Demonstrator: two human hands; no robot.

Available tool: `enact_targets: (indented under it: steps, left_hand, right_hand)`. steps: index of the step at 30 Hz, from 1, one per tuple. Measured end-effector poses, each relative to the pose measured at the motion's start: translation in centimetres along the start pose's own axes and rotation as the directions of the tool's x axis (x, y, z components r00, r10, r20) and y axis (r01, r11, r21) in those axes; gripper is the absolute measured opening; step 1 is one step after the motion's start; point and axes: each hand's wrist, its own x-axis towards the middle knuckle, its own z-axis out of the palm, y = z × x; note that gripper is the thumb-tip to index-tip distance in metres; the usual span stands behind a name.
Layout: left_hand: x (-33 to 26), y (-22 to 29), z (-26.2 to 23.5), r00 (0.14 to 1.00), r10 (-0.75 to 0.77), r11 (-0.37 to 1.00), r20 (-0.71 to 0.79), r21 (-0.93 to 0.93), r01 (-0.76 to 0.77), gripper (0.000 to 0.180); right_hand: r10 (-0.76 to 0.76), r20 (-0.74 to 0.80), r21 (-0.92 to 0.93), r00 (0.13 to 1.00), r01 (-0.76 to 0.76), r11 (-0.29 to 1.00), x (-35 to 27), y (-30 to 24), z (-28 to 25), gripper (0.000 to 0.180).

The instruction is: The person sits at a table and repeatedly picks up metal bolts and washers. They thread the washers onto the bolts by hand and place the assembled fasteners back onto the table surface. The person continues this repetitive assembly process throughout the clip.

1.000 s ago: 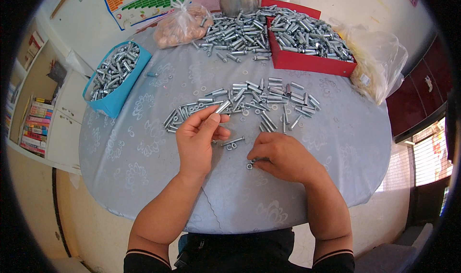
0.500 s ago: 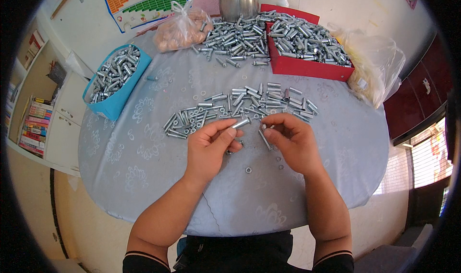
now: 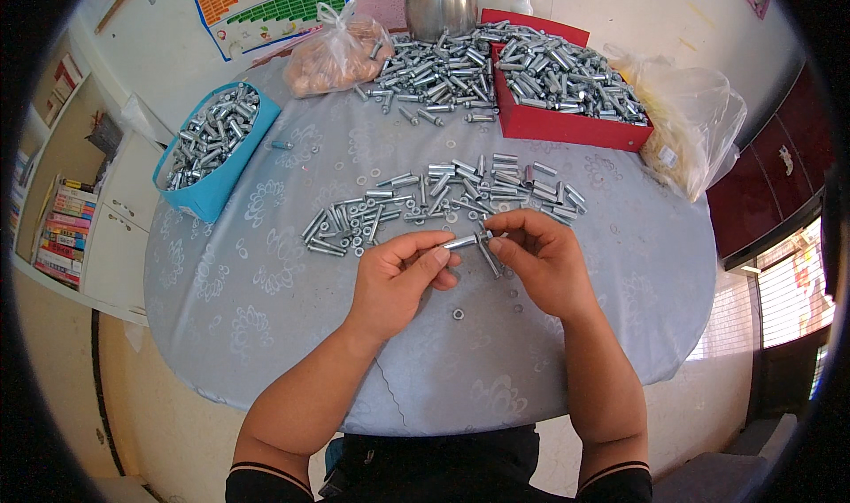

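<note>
My left hand (image 3: 394, 277) is closed, with thumb and index finger pinching a shiny metal sleeve (image 3: 461, 242) that points to the right. Its far end meets the fingertips of my right hand (image 3: 542, 259), which is also closed in a pinch. Whatever small part sits between those right fingertips is mostly hidden. A slim bolt (image 3: 490, 260) slants down just below them; whether it is held or lies on the table I cannot tell. Just beyond both hands spreads a loose group of sleeves, bolts and nuts (image 3: 434, 189). One nut (image 3: 458, 313) lies nearer to me.
A blue box (image 3: 212, 193) of metal anchors stands at the left. At the back are a knotted bag (image 3: 332, 60), a heap of anchors (image 3: 434, 69), a steel pot (image 3: 440, 7), a red box (image 3: 575, 127) full of anchors and a clear plastic bag (image 3: 695, 131). A patterned grey cloth (image 3: 239, 282) covers the round table.
My left hand has shifted to the right, bringing the sleeve's end up to my right fingertips. The right hand has hardly moved.
</note>
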Motion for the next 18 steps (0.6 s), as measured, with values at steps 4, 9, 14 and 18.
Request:
enact_targets:
  steps: [4,9,14,18]
  left_hand:
    - [-0.1,-0.1,0.0,1.000,0.011,1.000,0.009,0.005,-0.011,0.025]
    - [-0.2,0.4,0.1,0.999,0.006,0.998,0.043,0.067,-0.009,0.024]
    - [-0.1,0.3,0.1,1.000,-0.009,1.000,0.022,0.008,0.008,0.025]
    - [-0.1,-0.1,-0.1,1.000,0.010,0.999,0.013,-0.032,-0.010,0.025]
  right_hand:
    - [0.042,0.021,-0.022,0.999,-0.042,0.999,-0.1,-0.4,0.1,0.016]
    - [0.140,0.087,-0.164,0.986,-0.124,0.979,0.1,-0.3,-0.6,0.020]
    - [0.031,-0.059,-0.004,0.998,-0.031,1.000,-0.1,-0.6,0.5,0.020]
    - [0.023,-0.008,-0.015,1.000,-0.023,1.000,-0.1,-0.9,0.5,0.018]
